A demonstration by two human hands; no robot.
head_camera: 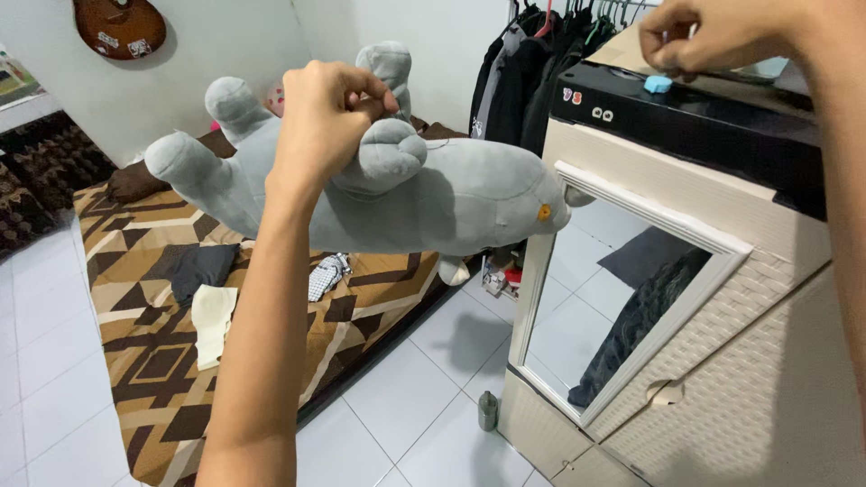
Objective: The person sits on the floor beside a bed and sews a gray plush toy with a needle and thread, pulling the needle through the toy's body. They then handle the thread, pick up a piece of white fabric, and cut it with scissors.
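My left hand [327, 115] is raised in front of me and pinches one leg of a large grey plush animal [433, 194], which hangs upside down in the air with its legs pointing up. An orange eye shows on its head at the right. My right hand [704, 34] reaches to the top of a cream cabinet [722, 361], fingers bent over a small light-blue object [658, 84] lying on the cabinet's black top; whether it grips the object is not clear.
A mirror door [622, 298] fronts the cabinet. Dark clothes [532, 72] hang behind it. A mattress with a brown patterned cover [153, 361] lies on the white tile floor, with cloths on it. A small bottle [488, 410] stands by the cabinet's base. A guitar [119, 27] hangs on the wall.
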